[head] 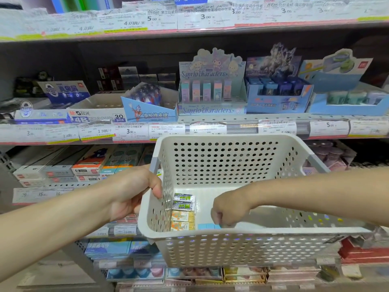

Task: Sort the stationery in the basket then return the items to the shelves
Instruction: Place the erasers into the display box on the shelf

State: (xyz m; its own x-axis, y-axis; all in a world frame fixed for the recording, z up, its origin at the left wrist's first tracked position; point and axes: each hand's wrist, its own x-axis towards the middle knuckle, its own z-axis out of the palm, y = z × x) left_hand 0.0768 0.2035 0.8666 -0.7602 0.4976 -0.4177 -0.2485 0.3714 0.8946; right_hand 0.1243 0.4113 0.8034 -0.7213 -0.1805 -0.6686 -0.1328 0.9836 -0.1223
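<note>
A white perforated basket (221, 161) is held up in front of the shelves. My left hand (134, 190) grips its left rim, thumb over the edge. Inside, along the left wall, lie two silver-and-green erasers (184, 201) and two yellow-and-orange erasers (182, 221) in a row. A row of light blue erasers (207, 226) lies at the near wall. My right hand (228, 210) reaches down into the basket, and its curled fingers pinch the right end of the blue erasers.
The shelf behind holds a Sanrio eraser display (212, 89), a blue sharpener box (277, 95), a 4B eraser box (94, 116) and an Ultraman eraser box (149, 106). Lower shelves (63, 171) carry boxed stationery. Price tags line the shelf edges.
</note>
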